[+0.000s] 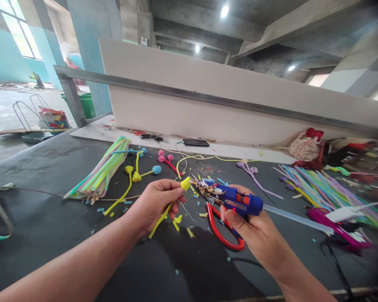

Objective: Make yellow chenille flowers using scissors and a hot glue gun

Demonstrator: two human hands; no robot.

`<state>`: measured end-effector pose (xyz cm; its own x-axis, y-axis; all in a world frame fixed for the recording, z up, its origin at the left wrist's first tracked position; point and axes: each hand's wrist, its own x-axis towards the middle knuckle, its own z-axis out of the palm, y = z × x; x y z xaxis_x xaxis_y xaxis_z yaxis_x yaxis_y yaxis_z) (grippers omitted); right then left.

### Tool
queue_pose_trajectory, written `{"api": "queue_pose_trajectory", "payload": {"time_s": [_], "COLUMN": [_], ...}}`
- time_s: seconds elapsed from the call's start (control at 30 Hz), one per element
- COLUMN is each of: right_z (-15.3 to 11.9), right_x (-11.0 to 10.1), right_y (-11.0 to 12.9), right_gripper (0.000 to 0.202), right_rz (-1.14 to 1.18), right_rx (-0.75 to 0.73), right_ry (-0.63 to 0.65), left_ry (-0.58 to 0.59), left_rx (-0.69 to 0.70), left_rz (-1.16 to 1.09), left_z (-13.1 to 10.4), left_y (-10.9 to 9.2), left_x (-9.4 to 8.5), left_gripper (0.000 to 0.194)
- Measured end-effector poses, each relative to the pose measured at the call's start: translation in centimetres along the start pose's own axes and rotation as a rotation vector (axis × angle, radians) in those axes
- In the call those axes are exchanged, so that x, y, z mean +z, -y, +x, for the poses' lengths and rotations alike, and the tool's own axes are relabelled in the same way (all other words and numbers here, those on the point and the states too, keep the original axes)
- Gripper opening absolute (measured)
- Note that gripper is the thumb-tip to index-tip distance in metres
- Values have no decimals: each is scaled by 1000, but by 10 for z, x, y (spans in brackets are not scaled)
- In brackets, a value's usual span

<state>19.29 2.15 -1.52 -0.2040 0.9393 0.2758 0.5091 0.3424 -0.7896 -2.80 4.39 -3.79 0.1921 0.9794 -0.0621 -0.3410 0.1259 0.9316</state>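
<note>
My left hand (164,201) pinches a yellow pipe-cleaner flower (185,183) just below its head, with the stem hanging down past the palm. In my right hand (248,222) is a blue glue gun (239,199), a clear glue stick (297,219) jutting from its back end. The gun's nozzle points left and meets or nearly meets the yellow head; I cannot tell if they touch. Below the gun lie red-handled scissors (220,235), partly covered by it. Short yellow cut pieces (176,225) are scattered beneath my hands.
A bundle of pastel pipe cleaners (103,172) lies at left, another (327,188) at right. Finished-looking yellow, blue, pink (166,159) and purple (252,172) stems lie behind my hands. A phone (196,143) rests at the back. A magenta tool (340,230) with a cable sits right.
</note>
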Motion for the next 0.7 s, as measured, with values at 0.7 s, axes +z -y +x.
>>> {"api": "queue_pose_trajectory", "payload": {"time_s": [0.7], "right_z": [-1], "right_x": [4], "right_y": [-6], "right_gripper": [43], "right_rz": [-47], "right_rx": [3], "right_ry": [-74], "left_ry": [-67], "left_rx": [24], "left_rz": [35], "left_z": [2], "left_y": [0], "left_x": [0], "left_gripper": [22]}}
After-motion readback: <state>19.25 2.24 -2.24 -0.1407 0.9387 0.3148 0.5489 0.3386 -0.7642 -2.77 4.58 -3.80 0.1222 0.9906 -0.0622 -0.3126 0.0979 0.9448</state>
